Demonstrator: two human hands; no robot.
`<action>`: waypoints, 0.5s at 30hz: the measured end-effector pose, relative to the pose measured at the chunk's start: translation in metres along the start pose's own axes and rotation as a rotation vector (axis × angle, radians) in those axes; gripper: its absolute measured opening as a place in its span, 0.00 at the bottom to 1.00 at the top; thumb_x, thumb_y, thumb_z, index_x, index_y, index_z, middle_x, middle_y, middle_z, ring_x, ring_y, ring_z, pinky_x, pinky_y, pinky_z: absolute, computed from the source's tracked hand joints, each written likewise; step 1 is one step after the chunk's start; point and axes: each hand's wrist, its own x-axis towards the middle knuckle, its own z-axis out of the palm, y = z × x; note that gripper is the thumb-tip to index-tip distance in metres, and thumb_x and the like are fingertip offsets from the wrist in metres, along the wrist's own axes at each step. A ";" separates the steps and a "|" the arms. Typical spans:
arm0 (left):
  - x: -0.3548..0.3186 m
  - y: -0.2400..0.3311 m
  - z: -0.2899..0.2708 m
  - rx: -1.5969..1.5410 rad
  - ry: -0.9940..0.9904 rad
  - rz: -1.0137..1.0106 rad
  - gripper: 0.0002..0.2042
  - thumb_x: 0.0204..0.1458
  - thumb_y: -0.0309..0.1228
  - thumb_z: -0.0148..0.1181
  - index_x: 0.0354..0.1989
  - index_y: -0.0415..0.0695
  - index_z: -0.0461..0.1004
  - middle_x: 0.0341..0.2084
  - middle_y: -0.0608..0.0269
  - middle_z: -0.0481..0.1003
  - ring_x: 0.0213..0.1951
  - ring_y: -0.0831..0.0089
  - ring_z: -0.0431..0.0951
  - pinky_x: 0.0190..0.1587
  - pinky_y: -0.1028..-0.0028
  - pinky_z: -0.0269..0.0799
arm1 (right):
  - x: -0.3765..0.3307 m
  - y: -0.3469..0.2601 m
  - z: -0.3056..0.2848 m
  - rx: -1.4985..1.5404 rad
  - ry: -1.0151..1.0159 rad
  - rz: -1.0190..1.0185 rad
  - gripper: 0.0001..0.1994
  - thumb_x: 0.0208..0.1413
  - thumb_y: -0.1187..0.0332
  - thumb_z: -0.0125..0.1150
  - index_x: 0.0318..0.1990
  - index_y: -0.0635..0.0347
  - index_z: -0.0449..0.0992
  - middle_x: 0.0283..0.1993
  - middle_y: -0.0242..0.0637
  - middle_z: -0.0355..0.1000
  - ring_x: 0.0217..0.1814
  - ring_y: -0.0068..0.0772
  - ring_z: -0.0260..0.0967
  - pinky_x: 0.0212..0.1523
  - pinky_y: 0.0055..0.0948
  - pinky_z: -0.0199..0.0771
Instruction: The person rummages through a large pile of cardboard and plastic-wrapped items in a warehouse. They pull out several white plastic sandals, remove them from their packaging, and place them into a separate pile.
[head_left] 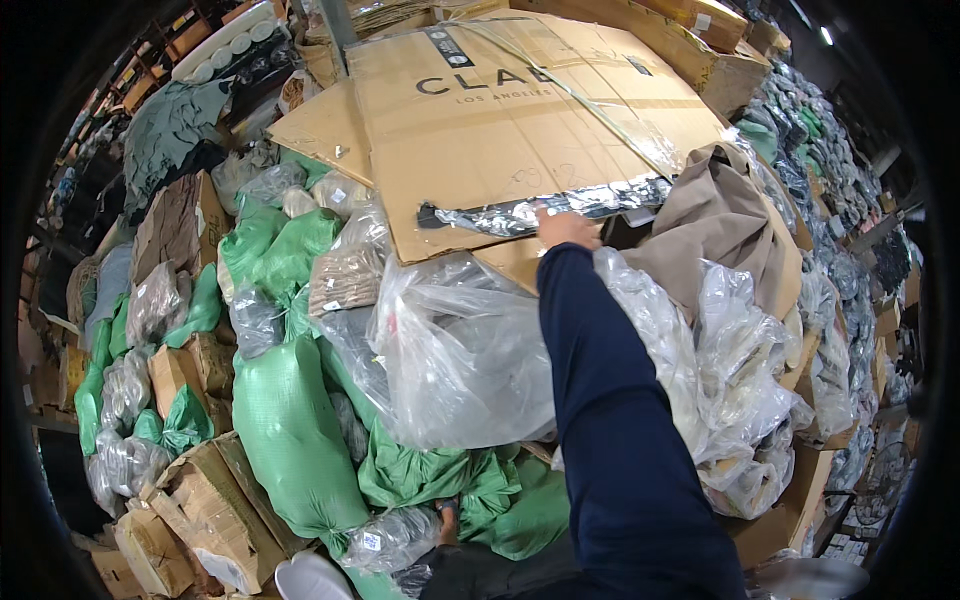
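The dark packet [545,208] (long, flat, wrapped in shiny film) is lying across the near edge of the flattened carton [490,120], atop the heap. Your right hand [566,230] is reaching up to it in a navy sleeve, fingers touching its lower edge; whether they are gripping, you cannot tell. Clear bags [470,350] are bulging just below, tan cloth [715,215] is lying to the right, and green sacks [295,430] are piling up at left.

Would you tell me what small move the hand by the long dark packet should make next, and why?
Probably close the right hand on the long dark plastic-wrapped packet and lift it slightly: the hand already touches its lower edge, and the packet lies loose on the flattened cardboard.
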 end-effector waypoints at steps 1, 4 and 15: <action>-0.006 -0.014 -0.004 0.012 0.015 -0.064 0.38 0.56 0.51 0.63 0.67 0.36 0.61 0.61 0.47 0.70 0.62 0.48 0.68 0.68 0.51 0.55 | 0.013 -0.001 0.005 -0.031 0.058 0.124 0.59 0.47 0.33 0.63 0.69 0.81 0.48 0.68 0.67 0.55 0.71 0.65 0.52 0.65 0.62 0.58; -0.014 -0.024 -0.007 -0.022 0.063 -0.169 0.37 0.55 0.50 0.62 0.66 0.36 0.62 0.60 0.47 0.70 0.61 0.49 0.69 0.67 0.52 0.57 | 0.048 0.021 0.006 0.085 -0.052 -0.025 0.54 0.47 0.33 0.63 0.64 0.80 0.57 0.66 0.67 0.61 0.69 0.58 0.61 0.67 0.46 0.61; 0.019 0.122 0.041 -0.138 0.199 0.032 0.32 0.53 0.44 0.60 0.62 0.35 0.64 0.55 0.48 0.73 0.55 0.54 0.73 0.60 0.57 0.64 | 0.119 0.056 -0.017 0.989 -0.215 -0.213 0.34 0.46 0.50 0.74 0.46 0.81 0.77 0.53 0.55 0.76 0.57 0.41 0.74 0.57 0.33 0.69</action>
